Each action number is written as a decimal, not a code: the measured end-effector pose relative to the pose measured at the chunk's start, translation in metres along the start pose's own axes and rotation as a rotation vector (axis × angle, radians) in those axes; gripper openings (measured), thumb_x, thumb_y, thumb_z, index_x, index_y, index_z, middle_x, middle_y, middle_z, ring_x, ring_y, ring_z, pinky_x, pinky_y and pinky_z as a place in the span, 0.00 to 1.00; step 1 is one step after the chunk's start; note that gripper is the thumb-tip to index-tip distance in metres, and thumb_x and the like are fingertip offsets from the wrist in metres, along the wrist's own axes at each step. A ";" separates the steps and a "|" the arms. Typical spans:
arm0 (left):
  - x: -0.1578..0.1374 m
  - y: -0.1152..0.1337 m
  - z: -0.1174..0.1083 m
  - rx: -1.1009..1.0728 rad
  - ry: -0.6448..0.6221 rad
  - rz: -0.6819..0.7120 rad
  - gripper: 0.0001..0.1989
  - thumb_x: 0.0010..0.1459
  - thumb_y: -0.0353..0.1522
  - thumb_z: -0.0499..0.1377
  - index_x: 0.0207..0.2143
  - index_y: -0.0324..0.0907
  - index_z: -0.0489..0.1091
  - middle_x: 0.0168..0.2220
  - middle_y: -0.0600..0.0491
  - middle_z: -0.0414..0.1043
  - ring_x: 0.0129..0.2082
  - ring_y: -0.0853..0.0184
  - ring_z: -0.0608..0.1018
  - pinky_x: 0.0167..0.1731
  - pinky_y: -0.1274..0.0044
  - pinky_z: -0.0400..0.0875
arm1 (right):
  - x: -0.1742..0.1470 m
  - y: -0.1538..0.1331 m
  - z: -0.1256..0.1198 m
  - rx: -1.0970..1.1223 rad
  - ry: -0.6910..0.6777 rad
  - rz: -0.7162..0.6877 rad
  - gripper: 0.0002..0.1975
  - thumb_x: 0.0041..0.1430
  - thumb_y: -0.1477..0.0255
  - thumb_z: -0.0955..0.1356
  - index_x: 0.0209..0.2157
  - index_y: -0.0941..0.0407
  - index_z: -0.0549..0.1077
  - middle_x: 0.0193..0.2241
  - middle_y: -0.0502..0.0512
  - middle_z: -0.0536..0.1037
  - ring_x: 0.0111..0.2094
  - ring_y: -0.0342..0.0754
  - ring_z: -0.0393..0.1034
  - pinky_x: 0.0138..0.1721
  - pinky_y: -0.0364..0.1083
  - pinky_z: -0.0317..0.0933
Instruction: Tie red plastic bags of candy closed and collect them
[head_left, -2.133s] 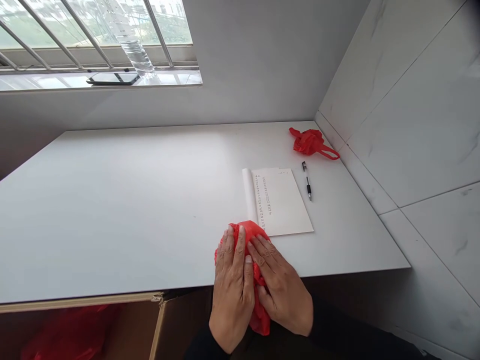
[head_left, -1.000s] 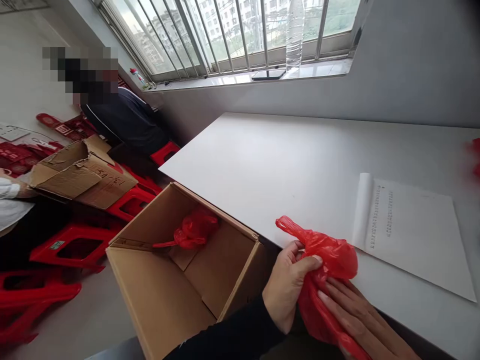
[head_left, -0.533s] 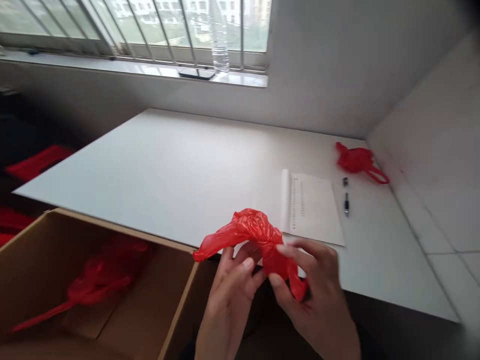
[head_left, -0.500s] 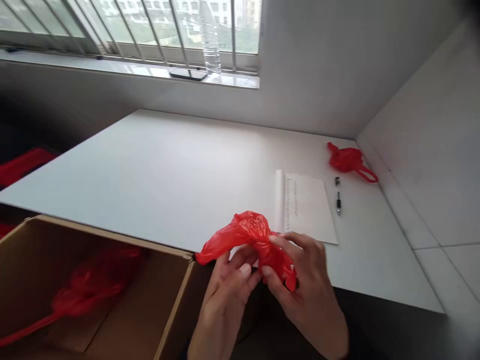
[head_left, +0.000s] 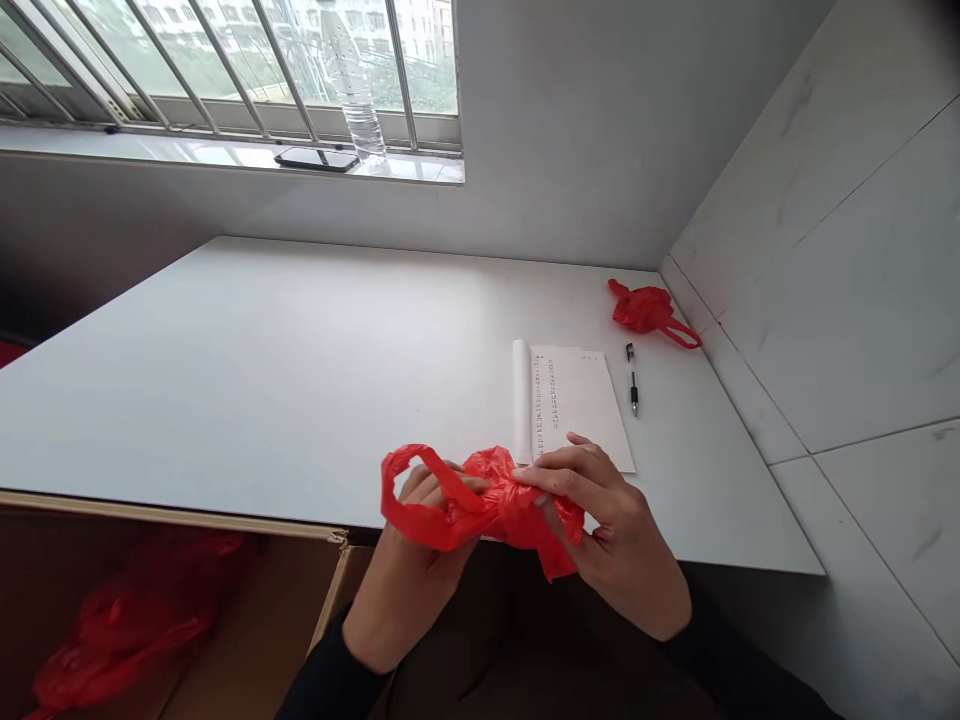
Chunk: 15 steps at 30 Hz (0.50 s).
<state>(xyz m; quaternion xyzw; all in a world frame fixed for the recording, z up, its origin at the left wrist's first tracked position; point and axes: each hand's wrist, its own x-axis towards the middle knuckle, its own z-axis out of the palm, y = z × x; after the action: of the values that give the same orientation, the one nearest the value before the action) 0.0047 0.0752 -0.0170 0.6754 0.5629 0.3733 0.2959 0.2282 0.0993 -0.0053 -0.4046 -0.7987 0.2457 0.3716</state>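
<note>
Left hand (head_left: 425,562) and right hand (head_left: 613,512) pinch a crinkled red plastic bag (head_left: 519,512). The paper notepad (head_left: 589,400) bears tiny, unreadable columns.

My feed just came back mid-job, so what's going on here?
A person has both hands on a crumpled red plastic bag at the near edge of a white table. The right hand grips its bunched side; the left hand is partly hidden behind a handle loop. Beyond lie an open notebook, a pen and a second red bag. More red plastic sits in the cardboard box at lower left.
</note>
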 end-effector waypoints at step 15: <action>0.003 0.005 -0.003 0.089 0.133 0.029 0.13 0.65 0.34 0.59 0.52 0.54 0.72 0.50 0.54 0.74 0.52 0.62 0.74 0.49 0.72 0.70 | -0.001 0.006 -0.011 0.012 0.004 0.266 0.09 0.68 0.65 0.68 0.48 0.50 0.74 0.43 0.52 0.79 0.49 0.54 0.71 0.68 0.66 0.45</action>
<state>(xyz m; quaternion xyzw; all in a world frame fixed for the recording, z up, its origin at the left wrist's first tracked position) 0.0052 0.0767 -0.0112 0.6696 0.5876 0.3963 0.2222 0.2405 0.1031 -0.0033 -0.5050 -0.7359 0.2966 0.3397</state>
